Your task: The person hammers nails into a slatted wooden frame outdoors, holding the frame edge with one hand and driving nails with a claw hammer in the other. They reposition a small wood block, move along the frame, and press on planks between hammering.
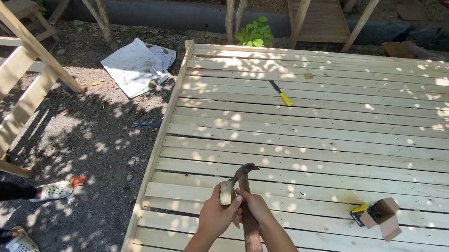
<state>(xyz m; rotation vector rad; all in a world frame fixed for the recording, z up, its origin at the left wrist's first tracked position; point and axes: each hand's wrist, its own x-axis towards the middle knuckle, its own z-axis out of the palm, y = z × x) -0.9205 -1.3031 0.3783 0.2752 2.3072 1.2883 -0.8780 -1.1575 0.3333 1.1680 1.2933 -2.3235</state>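
I hold a claw hammer [248,214] upright over a large slatted panel of pale wood [330,134]. My right hand [255,205] grips its brown wooden handle just below the head. My left hand [216,216] is wrapped around the hammer's head end, fingers closed over the striking face. The dark curved claw points up and to the right. Both hands meet near the panel's front left part.
A yellow-handled utility knife [281,93] lies on the far slats. An open cardboard box [381,216] sits on the slats at right. White paper [138,66] lies on the dirt. A person's feet in white clogs [36,218] stand at left, beside wooden frames [15,72].
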